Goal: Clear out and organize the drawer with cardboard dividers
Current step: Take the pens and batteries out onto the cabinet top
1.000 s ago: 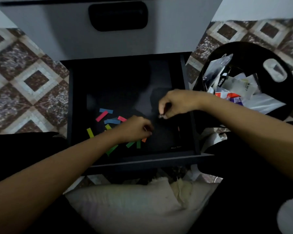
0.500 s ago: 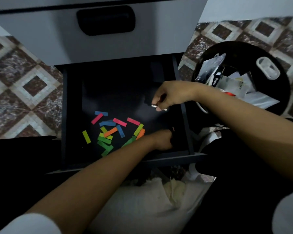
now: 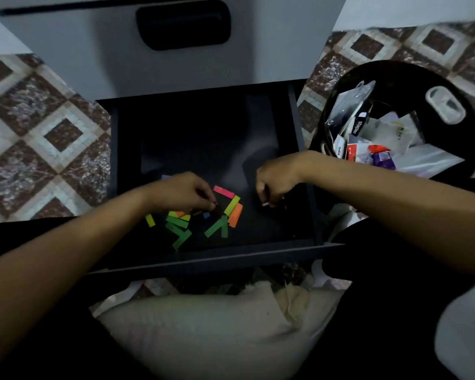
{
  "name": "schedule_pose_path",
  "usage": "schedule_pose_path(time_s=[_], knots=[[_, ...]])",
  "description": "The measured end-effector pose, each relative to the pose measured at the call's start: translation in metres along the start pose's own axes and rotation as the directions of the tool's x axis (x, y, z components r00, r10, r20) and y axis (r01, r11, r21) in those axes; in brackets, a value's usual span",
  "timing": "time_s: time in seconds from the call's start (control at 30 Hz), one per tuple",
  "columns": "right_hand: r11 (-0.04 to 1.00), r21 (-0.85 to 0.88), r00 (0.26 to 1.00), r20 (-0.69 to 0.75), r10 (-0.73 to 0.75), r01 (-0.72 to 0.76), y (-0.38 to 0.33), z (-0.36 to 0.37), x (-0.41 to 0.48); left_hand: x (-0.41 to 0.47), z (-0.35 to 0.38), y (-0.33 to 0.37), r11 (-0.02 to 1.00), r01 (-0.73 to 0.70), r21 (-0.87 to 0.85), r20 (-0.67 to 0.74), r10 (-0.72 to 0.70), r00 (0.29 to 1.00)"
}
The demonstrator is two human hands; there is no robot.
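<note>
Left hand: The left hand (image 3: 181, 192) is low inside the drawer with its back upward. Its fingers are curled down onto the coloured strips. The fingertips (image 3: 212, 204) come together there, but it is too dark to tell whether they pinch a strip.
Right hand: The right hand (image 3: 279, 176) is also inside the drawer, near its right wall. Its fingers are bent downward, with the tips close to the drawer bottom. Whether it holds something I cannot tell.
Between the hands: A pink strip (image 3: 224, 192), a yellow-green strip (image 3: 232, 205) and an orange strip (image 3: 235, 215) lie here, nearer to the left hand. The yellow-green and the orange one touch each other.
Other strips: Several green strips (image 3: 215, 229) lie toward the drawer front. A yellow strip (image 3: 150, 220) lies a little apart at the left. A small blue piece (image 3: 206, 215) is just beside the left fingertips.
Drawer: The dark drawer (image 3: 217, 263) is pulled open below a grey drawer front (image 3: 258, 50) with a dark recessed handle (image 3: 184, 24).
Right of the drawer: A black round bin (image 3: 422, 75) stands on the floor, filled with packets and papers. One packet (image 3: 361, 127) carries the word "stapler". A white oval piece (image 3: 446, 105) lies on the bin's black top.
Floor: The tiles (image 3: 52, 133) have a brown and cream diamond pattern.
Near the person: A pale cushion (image 3: 203, 325) lies just in front of the drawer. A white sleeve (image 3: 464, 338) shows at the lower right edge.
</note>
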State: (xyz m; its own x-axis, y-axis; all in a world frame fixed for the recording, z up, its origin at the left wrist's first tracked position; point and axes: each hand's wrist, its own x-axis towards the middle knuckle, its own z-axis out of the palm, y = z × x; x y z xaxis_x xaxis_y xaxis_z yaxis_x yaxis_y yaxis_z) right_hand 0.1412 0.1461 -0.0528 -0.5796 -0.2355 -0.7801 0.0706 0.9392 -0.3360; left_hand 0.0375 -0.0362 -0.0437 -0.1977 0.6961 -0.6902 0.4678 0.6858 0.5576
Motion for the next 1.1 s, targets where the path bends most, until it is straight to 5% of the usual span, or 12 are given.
schedule_pose_path(time_s=[0.1,0.27,0.47,0.9,1.1], knots=[[0.986,-0.167,0.996,0.088,0.03,-0.015,-0.001,0.012,0.011,-0.018,-0.023,-0.015,0.988,0.055,-0.146,-0.118,-0.073,0.99],[0.986,-0.167,0.989,0.151,0.007,0.019,-0.001,0.025,0.02,-0.031,-0.032,-0.031,0.955,0.074,-0.287,-0.172,-0.127,0.977],[0.96,-0.279,0.962,0.264,0.065,0.012,0.008,0.03,0.022,-0.032,-0.026,-0.038,0.956,0.127,-0.265,-0.148,-0.171,0.974],[0.902,-0.43,0.963,0.227,0.148,-0.037,0.002,0.031,0.016,-0.026,-0.029,-0.044,0.949,0.122,-0.291,-0.168,-0.176,0.97],[0.932,-0.359,0.969,0.207,0.137,-0.056,0.0,0.027,0.011,-0.026,-0.044,-0.05,0.906,0.093,-0.412,-0.242,-0.207,0.948]])
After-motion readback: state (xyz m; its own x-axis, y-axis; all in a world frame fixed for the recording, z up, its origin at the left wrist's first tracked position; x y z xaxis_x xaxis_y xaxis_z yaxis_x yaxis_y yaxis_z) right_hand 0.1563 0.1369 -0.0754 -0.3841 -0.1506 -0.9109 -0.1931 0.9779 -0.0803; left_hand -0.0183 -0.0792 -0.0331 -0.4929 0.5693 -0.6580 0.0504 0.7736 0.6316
